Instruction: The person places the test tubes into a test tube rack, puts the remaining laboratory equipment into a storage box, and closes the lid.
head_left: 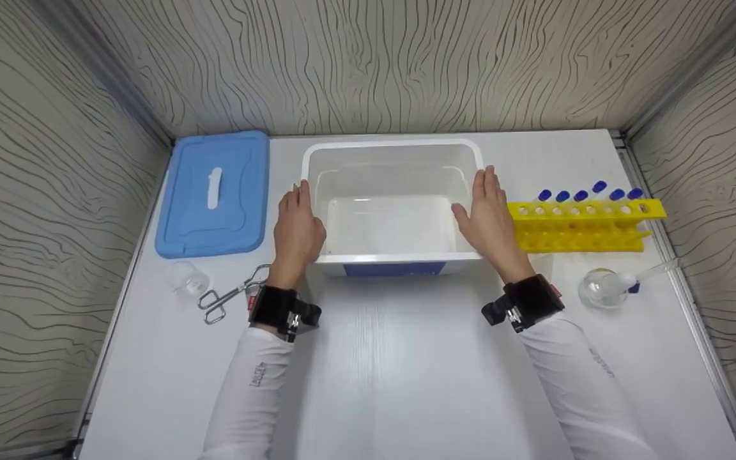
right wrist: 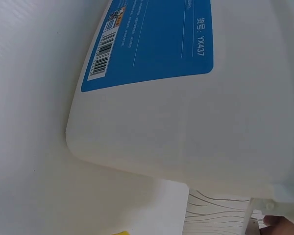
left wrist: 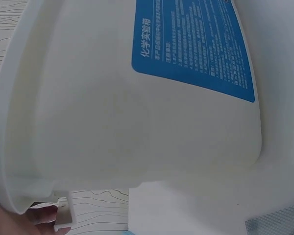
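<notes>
A white plastic box with no lid on it stands at the middle of the table, a blue printed label on its near side. My left hand grips the box's left rim. In the left wrist view, its fingers show below the rim beside a white side latch. On the right rim, my right hand has its thumb over the inner edge and its fingers along the outside. Those fingers appear by the other latch in the right wrist view.
A blue lid with a white handle lies at the left. Metal tongs and a small clear vessel lie nearer. To the right stand a yellow test tube rack, several blue-capped tubes and a round clear flask.
</notes>
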Motion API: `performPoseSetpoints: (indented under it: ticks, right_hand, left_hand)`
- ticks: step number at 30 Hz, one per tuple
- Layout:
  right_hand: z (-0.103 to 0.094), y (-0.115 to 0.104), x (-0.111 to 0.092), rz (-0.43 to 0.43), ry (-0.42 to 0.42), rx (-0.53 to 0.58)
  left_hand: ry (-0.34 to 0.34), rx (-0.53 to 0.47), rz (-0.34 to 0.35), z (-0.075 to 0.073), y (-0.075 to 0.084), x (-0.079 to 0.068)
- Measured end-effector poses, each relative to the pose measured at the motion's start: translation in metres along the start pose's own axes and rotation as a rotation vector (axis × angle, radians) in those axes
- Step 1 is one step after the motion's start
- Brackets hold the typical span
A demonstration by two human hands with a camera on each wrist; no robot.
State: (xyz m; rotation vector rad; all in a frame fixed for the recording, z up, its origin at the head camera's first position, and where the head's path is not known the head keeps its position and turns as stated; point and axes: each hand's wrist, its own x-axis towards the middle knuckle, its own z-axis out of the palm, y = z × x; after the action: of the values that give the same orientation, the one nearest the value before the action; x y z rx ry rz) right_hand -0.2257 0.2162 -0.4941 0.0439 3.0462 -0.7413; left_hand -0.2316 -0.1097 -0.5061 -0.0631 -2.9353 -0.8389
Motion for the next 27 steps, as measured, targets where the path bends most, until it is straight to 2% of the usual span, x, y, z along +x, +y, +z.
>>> performPoseSetpoints:
  ticks: [14, 27]
  right_hand:
    - [0.0, 0.0006, -0.0038, -0.021, 0.013, -0.051]
    - [0.0003, 0.0024, -0.0046, -0.051, 0.052, -0.032]
  left_hand:
    - [0.015, 0.015, 0.017, 0.0014, -0.0013, -0.0016]
    - [0.028, -0.003, 0.027, 0.0012, -0.0015, -0.0055]
